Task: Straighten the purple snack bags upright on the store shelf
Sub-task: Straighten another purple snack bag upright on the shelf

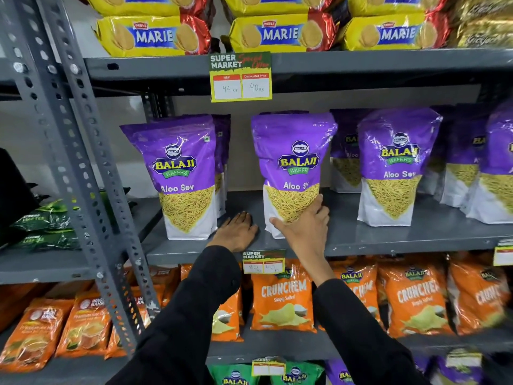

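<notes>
Purple Balaji Aloo Sev bags stand on the grey middle shelf [388,234]. The left bag [183,176] stands upright, leaning slightly. The middle bag [294,168] is upright, and my right hand [302,226] presses against its lower front with thumb and fingers spread around the base. My left hand [236,232] lies flat, palm down, on the bare shelf between the left and middle bags, holding nothing. A third bag [394,168] stands upright to the right, with more purple bags [497,168] behind and beside it.
A perforated grey upright post [83,173] stands at the left. Yellow Marie biscuit packs [280,33] fill the shelf above, with a price tag [241,77] hanging from its edge. Orange Crunchem bags [283,298] fill the shelf below. Green packets [41,220] lie at left.
</notes>
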Action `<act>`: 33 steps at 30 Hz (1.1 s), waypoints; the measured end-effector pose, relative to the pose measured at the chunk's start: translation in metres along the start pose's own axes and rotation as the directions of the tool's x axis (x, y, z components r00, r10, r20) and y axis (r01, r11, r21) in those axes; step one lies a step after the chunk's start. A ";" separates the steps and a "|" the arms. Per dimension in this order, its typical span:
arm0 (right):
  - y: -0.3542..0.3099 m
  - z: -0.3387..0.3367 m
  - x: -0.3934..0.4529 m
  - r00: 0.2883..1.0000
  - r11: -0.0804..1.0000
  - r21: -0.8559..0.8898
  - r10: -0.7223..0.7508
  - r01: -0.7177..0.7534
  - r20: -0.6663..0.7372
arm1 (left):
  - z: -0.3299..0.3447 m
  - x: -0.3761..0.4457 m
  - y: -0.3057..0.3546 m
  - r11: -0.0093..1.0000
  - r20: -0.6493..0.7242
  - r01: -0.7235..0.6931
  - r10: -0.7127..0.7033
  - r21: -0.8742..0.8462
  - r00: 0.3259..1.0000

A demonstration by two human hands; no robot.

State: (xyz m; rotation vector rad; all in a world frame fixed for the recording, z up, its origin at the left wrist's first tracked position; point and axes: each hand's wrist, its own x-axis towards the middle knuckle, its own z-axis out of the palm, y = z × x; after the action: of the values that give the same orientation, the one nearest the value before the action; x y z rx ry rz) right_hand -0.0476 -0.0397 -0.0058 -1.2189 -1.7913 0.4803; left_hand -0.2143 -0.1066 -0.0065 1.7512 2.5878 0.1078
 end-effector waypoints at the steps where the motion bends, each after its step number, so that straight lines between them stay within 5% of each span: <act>1: 0.000 -0.001 -0.002 1.000 1.000 0.000 -0.002 0.002 -0.004 | 0.000 0.000 -0.001 1.000 0.003 -0.010 0.010 0.023 1.000; 6: 0.002 -0.005 -0.009 1.000 1.000 -0.001 0.002 -0.002 -0.013 | 0.003 0.001 -0.003 0.992 -0.016 -0.060 0.062 0.115 0.998; 33: 0.015 -0.011 -0.013 0.998 0.978 0.205 -0.051 0.043 0.033 | 0.008 0.015 -0.009 0.999 -0.020 -0.005 0.004 -0.044 1.000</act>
State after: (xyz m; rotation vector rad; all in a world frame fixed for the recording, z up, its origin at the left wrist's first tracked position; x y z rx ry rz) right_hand -0.0292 -0.0462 -0.0168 -1.0292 -1.7508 0.6477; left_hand -0.2282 -0.0958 -0.0147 1.7498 2.5743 0.1816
